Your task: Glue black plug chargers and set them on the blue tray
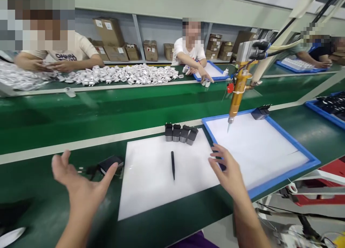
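My left hand [81, 183] hovers over the green bench at the left, fingers spread and nothing in it. Just beyond its thumb lies a black box-shaped item [111, 164], partly hidden by the hand. My right hand [225, 167] is held above the right edge of a white sheet [151, 176], fingers apart and empty. On the sheet rests a black pen-like tool [173, 165]. Several black plug adapters [176, 133] stand in a row at the sheet's far edge. A blue-rimmed tray [285, 142] with a white base sits right of my right hand.
A gold dispensing nozzle [237, 97] hangs over the tray, and a black adapter [261, 112] stands in its far corner. Beyond the green conveyor [121, 109], people work beside a heap of white plug parts [129, 74]. Another blue tray [312, 106] holds black parts.
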The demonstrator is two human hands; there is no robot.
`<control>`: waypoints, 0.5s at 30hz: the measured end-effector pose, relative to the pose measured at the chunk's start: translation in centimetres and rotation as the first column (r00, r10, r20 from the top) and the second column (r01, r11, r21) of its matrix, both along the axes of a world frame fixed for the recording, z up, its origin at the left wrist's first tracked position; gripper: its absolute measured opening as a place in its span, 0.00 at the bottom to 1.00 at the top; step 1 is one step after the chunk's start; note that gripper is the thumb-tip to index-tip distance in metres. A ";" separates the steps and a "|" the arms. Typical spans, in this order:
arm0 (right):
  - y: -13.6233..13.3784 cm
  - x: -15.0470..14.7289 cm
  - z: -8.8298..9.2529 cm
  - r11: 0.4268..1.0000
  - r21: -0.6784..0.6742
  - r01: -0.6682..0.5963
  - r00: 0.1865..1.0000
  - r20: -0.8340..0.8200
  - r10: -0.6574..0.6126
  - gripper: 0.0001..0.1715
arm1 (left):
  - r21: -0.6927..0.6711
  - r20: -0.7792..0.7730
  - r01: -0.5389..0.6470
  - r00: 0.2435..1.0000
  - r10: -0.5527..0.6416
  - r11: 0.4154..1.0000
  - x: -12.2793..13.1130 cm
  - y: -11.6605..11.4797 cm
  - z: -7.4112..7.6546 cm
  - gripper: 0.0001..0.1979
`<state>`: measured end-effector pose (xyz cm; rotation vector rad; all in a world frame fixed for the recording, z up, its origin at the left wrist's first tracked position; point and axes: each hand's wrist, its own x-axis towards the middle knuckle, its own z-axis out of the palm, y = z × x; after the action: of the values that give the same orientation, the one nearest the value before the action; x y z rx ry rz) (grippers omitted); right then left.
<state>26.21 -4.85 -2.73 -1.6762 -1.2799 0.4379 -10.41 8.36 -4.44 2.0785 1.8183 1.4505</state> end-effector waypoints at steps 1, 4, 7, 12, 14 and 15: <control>1.0 -1.1 -0.8 0.999 -0.014 -0.030 1.000 -0.002 0.030 0.28 | 0.053 -0.065 0.044 0.997 -0.041 0.998 0.6 0.0 0.7 0.62; 3.4 -2.2 -2.8 0.995 -0.030 -0.100 0.995 0.013 0.100 0.35 | 0.073 -0.186 0.176 0.969 -0.160 0.982 2.0 0.3 1.8 0.51; 4.6 -1.4 -4.0 0.996 -0.064 -0.063 0.998 -0.014 0.063 0.42 | -0.040 -0.088 0.236 0.967 -0.239 0.971 1.4 0.6 2.0 0.45; 6.5 0.0 -4.7 0.986 -0.165 -0.020 0.990 -0.142 -0.004 0.55 | -0.226 0.042 0.273 0.962 -0.270 0.935 1.0 1.8 2.7 0.28; 7.4 -0.1 -4.7 0.984 -0.176 -0.011 0.984 -0.176 -0.021 0.59 | -0.333 0.088 0.395 0.917 -0.389 0.856 3.2 3.0 2.4 0.26; 7.9 -0.3 -4.6 0.984 -0.177 -0.006 0.980 -0.195 -0.029 0.61 | -0.400 0.130 0.457 0.886 -0.445 0.794 4.7 3.8 2.0 0.28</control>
<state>25.88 3.01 -7.32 -1.7377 -1.1117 0.7108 -5.72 12.11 -2.40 2.0466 1.3271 0.8669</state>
